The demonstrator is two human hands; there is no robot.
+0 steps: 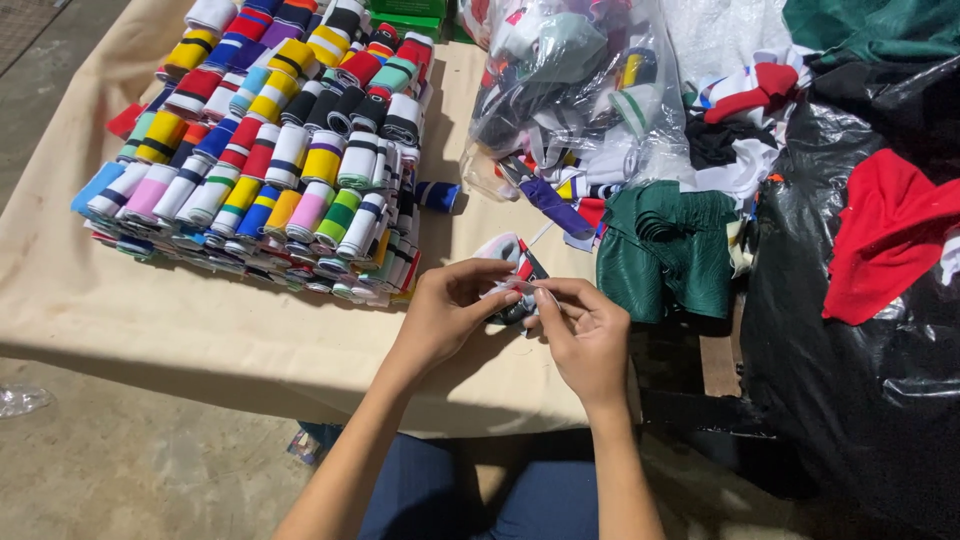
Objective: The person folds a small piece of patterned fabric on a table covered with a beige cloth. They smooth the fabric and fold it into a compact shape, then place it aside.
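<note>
My left hand and my right hand meet over the near edge of the table. Both pinch a small piece of knitted fabric in white, red and black. The fingertips touch at the fabric's lower end, and most of the piece sticks up beyond the fingers. Just right of my right hand lies a stack of folded green cloth.
A big block of rolled striped fabric bands covers the beige table cover at the left. A clear plastic bag of mixed bands stands at the back. A black plastic sheet with red cloth fills the right.
</note>
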